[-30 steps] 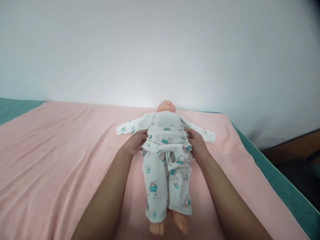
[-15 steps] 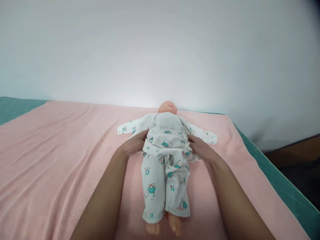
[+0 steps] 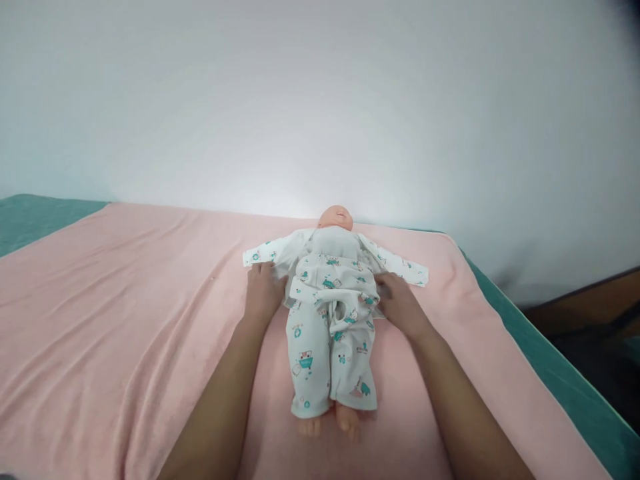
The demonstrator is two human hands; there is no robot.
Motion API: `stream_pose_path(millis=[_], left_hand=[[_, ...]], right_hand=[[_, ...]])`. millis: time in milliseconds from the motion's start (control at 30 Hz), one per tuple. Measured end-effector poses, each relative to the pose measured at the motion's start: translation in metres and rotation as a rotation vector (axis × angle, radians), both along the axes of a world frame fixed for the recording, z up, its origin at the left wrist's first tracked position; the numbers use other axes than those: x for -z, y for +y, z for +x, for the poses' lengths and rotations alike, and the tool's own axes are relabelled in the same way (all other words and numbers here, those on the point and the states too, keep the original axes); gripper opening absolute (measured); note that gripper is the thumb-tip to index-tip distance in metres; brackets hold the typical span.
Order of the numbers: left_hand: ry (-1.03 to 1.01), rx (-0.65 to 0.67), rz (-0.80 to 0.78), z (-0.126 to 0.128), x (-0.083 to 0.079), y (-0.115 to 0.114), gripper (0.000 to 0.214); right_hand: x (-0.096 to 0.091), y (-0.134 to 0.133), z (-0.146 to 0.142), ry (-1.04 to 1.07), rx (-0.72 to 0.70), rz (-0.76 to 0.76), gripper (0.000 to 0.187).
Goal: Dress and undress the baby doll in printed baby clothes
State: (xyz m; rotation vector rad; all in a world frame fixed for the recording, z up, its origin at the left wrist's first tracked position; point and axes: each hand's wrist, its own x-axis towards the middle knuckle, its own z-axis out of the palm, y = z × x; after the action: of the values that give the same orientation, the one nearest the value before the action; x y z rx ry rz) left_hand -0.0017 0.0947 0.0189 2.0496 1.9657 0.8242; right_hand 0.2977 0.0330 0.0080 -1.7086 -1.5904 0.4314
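A baby doll (image 3: 336, 217) lies on its back on a pink blanket (image 3: 125, 307), head toward the wall. It wears white trousers with teal prints (image 3: 330, 347) and an open matching top (image 3: 320, 257) whose sleeves spread out sideways. My left hand (image 3: 263, 293) rests at the doll's left side by the waist, fingers curled on the edge of the clothing. My right hand (image 3: 397, 300) lies against the other side of the waist, fingers on the fabric. The doll's bare feet (image 3: 330, 423) stick out of the trouser legs toward me.
The pink blanket covers a teal mattress (image 3: 550, 373) whose edge runs down the right side, with dark floor beyond it. A plain white wall (image 3: 320, 100) stands right behind the doll's head.
Both hands have slid slightly along the doll's waist; the left hand moved outward to the doll's side. The view has pulled back a little, so the doll looks smaller.
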Motion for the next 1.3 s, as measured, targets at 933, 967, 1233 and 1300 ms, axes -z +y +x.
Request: stream_pose_path(millis=[933,967,1233,1300], left_hand=[[-0.399,-0.318,0.306,-0.026,0.006,-0.03,0.025],[-0.398,-0.288,0.348,-0.022,0.004,-0.03,0.024],[-0.712,0.402,-0.117,0.023,-0.05,0.011,0.028],[-0.659,0.592,-0.262,0.028,-0.064,0.025,0.031]], right_hand=[[0.016,-0.068,0.006,-0.217,0.518,0.19,0.033],[0.012,-0.065,0.001,-0.164,0.446,0.238,0.031],[-0.057,0.007,-0.041,0.159,-0.163,0.305,0.015],[-0.072,0.025,-0.048,0.108,-0.273,0.21,0.014]])
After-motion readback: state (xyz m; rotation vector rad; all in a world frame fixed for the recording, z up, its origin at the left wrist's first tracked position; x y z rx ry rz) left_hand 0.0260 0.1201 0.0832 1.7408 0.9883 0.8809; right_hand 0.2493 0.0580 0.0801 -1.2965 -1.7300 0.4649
